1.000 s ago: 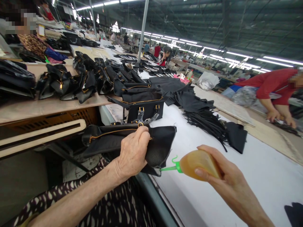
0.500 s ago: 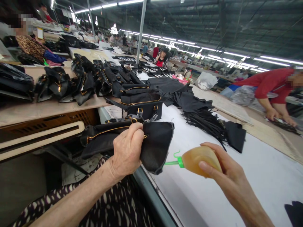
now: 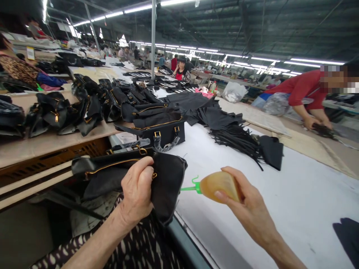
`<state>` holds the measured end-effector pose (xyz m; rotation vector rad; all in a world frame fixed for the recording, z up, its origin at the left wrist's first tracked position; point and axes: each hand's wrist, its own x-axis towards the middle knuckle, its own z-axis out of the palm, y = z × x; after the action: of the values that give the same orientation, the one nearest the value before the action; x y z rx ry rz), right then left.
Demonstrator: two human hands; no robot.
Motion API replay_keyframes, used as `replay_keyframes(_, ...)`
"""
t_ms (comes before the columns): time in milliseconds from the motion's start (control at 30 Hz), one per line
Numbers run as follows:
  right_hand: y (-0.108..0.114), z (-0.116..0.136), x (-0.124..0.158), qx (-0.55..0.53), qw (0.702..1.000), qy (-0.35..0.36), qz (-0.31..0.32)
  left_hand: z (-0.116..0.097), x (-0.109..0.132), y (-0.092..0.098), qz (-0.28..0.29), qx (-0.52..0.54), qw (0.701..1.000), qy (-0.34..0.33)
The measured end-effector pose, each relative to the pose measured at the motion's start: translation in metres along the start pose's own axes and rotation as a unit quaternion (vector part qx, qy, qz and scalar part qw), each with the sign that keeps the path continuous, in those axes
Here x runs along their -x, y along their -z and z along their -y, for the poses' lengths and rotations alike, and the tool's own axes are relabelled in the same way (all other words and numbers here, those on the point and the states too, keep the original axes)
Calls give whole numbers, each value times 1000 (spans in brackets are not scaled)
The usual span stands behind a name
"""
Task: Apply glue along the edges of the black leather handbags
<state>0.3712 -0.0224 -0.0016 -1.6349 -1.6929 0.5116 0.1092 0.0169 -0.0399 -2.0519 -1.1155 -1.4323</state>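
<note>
My left hand is closed round the upper edge of a black bag with a gold zipper, and one side panel of it faces right. In my right hand is a bottle of amber liquid with a green cap and a thin green nozzle. The nozzle points left, its tip at the panel's right edge; whether it touches is hard to tell. Just behind stands another black bag with wrapped handles.
Several black bags line the brown table at the left. Black pieces and strips lie on the white tabletop. A pale slotted frame is at lower left. A person in red works at the right.
The view has shifted right, so the surroundings appear further left. The held bag is tilted more, its side panel hanging lower. The bottle stays at the panel's edge.
</note>
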Motion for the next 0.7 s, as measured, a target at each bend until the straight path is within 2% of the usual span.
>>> replay_keyframes(200, -7, -1, -6, 0, 999, 30, -19, 3, 0, -4, 12, 0, 1000, 7)
replay_keyframes(400, -5, -2, -10, 13, 996, 81, -44, 2, -4, -4, 17, -2, 1000, 0)
replay_keyframes(700, 5, 3, -3, 20, 999, 24, -7, 3, -11, -4, 2, -11, 1000, -16)
